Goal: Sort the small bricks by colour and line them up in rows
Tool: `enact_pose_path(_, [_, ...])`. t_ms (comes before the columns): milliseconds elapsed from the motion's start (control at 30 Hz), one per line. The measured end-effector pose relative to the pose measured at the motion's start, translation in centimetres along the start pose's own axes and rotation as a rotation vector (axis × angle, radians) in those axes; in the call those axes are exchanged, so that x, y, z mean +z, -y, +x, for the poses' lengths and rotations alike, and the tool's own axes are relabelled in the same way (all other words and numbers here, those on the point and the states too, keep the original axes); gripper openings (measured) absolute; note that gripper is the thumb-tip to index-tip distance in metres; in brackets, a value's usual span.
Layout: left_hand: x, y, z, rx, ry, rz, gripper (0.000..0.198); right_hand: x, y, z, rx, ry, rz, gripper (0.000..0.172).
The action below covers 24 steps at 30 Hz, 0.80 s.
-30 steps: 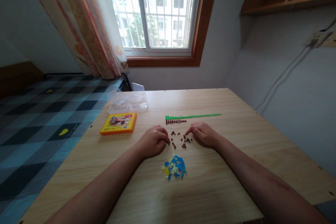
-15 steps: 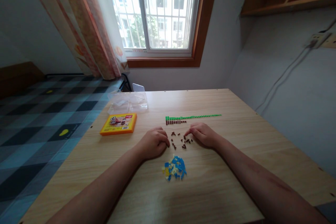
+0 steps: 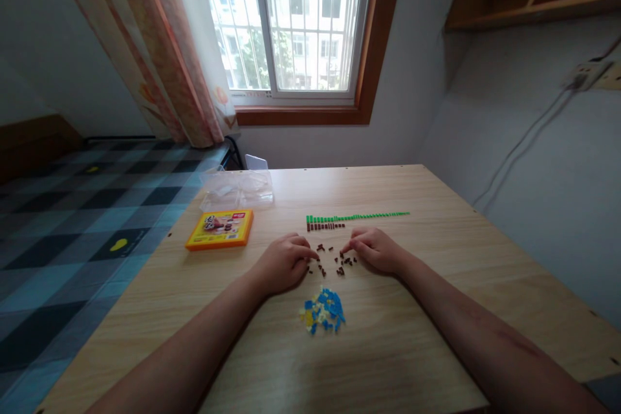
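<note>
Tabletop (image 3: pixel 388 349): pale grained wood before a barred window (image 3: pixel 310 26); places below are given from the blue-and-yellow pile (image 3: pixel 330 304).
Loose brown pieces (image 3: pixel 341 271): small, dark, blocky, unequal in length, some bunched; scattered just beyond the pile, judged to be spread thinly so that single pieces can be picked out by eye.
Left hand (image 3: pixel 286 261): held beyond the pile and to its left, fingers bent, index finger extended to a brown piece; whether anything is pinched cannot be told.
Right hand (image 3: pixel 372 248): held beyond the pile and to its right, apart from its partner, index finger pointed at another piece; its grip, too, cannot be told.
Brown row (image 3: pixel 326 227): laid beyond the loose pieces, larger parts leftmost, presumably graded for comparison.
Green row (image 3: pixel 358 216): longer, similarly graded, set just beyond the brown one.
Orange-edged box (image 3: pixel 220 229): laid flat, well left of and beyond the pile, seemingly out of the hands' way.
Clear container (image 3: pixel 237 193): placed behind the box, farther from the pile.
</note>
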State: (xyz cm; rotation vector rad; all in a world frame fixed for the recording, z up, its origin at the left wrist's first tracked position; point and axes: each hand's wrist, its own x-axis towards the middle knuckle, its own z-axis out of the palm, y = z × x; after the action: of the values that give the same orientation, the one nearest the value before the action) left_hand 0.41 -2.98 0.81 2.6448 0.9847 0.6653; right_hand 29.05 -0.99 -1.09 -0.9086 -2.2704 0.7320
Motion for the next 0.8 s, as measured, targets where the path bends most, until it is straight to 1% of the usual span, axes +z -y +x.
enact_pose_path(167, [0.0,0.0,0.0,0.012,0.009,-0.001,0.034,0.1,-0.1,0.1,-0.057,-0.06,-0.006,0.056])
enact_pose_path(300, [0.0,0.0,0.1,-0.008,0.015,0.016,0.033,0.1,0.7,0.1,-0.122,-0.09,0.02,0.054])
enact_pose_path(433, [0.1,0.2,0.1,-0.037,-0.012,0.05,0.032,0.1,1.6,0.2,-0.157,-0.032,-0.007,0.052])
enact_pose_path(567, [0.2,0.3,0.0,-0.036,-0.017,0.061,0.031,0.0,1.9,0.3,-0.177,0.036,-0.061,0.046])
enact_pose_path(800, [0.3,0.4,0.0,-0.038,-0.012,0.061,0.03,-0.1,1.9,0.4,-0.188,0.053,-0.102,0.042])
